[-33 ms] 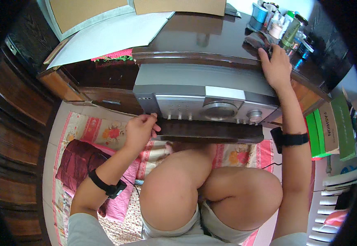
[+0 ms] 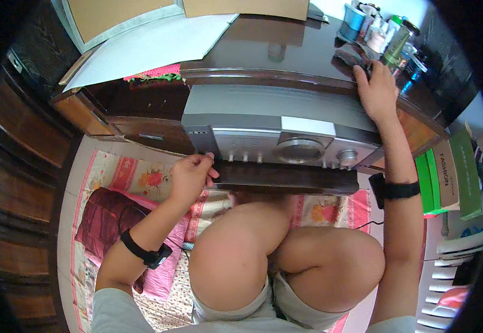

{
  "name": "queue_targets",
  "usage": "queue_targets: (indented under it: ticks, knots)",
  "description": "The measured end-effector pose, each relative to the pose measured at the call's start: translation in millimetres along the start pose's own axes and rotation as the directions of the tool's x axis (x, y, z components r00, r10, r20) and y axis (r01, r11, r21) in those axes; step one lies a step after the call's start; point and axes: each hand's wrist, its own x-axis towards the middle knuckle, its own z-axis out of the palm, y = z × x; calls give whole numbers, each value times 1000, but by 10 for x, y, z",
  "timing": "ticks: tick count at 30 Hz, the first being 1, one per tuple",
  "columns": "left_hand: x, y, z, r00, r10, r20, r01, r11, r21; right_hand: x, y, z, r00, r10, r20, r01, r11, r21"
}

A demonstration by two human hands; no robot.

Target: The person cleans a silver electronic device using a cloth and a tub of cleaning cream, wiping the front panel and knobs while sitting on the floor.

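Note:
A silver-grey amplifier (image 2: 247, 139) with a big round dial and a row of small knobs sits on a dark wooden shelf (image 2: 291, 180) of the cabinet. At its lower front left corner, my left hand (image 2: 189, 176) is closed, with thumb and forefinger on the edge and the other fingers curled below. My right hand (image 2: 379, 95) reaches past the amplifier's right end onto the glossy cabinet top (image 2: 247, 47). There its bent fingers are on a crumpled dark grey cloth (image 2: 352, 54), partly hiding it.
Bottles (image 2: 399, 44) and a blue cup (image 2: 353, 18) crowd the top's far right. A white board (image 2: 158, 50) overhangs the left side. My bent knees are close below the shelf. Green boxes (image 2: 429, 177) stand right; a maroon cushion (image 2: 105, 222) lies left.
My right hand and the cloth appear a touch farther right in the picture, as the whole view has shifted slightly. My left hand keeps its place at the amplifier's corner.

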Motion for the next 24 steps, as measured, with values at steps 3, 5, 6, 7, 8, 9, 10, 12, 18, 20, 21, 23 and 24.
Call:
queue_targets:
  ticks: [3, 5, 6, 7, 8, 9, 10, 12, 18, 20, 21, 23, 24]
  knots:
    - [33, -31, -30, 997, -4, 75, 10, 997, -78, -20, 79, 49, 997, -56, -48, 55, 998, -8]
    - [22, 53, -61, 980, -107, 168, 113, 993, -28, -9, 120, 65, 997, -65, -40, 64, 997, -33]
    - [-6, 90, -49, 977, -119, 178, 125, 992, -22, 10, 172, 65, 995, -79, -61, 79, 997, 1]
    - [-36, 133, -19, 958, -149, 244, 153, 988, 1, 33, 213, 76, 994, -79, -77, 78, 997, -15]
    - [-50, 125, 3, 935, -184, 303, 186, 982, 20, 46, 205, 120, 992, -88, -88, 86, 996, -28]
    - [-56, 101, 42, 931, -150, 333, 158, 987, 4, 36, 175, 124, 995, -85, -59, 85, 996, -7]
    - [-55, 91, 101, 926, -164, 340, 173, 985, 4, 19, 160, 150, 995, -87, -44, 86, 996, -12]
    - [-53, 157, 239, 925, -211, 315, 267, 953, -147, 33, 205, 147, 990, -118, -77, 121, 992, 31]
    - [-62, 69, 366, 953, -210, 218, 255, 945, -207, -22, 162, 108, 988, -127, -82, 132, 990, 57]
    - [-73, 75, 376, 959, -203, 200, 242, 950, -199, -29, 131, 48, 990, -130, -51, 132, 991, 28]
    - [-80, 90, 384, 961, -182, 207, 224, 953, -202, -35, 119, 38, 990, -128, -51, 130, 991, 30]
    - [-79, 94, 381, 964, -160, 214, 205, 957, -204, -36, 109, 21, 995, -97, -31, 97, 995, 19]
    - [-65, 71, 370, 960, -151, 234, 204, 954, -220, -35, 115, 26, 995, -96, -32, 97, 995, 19]
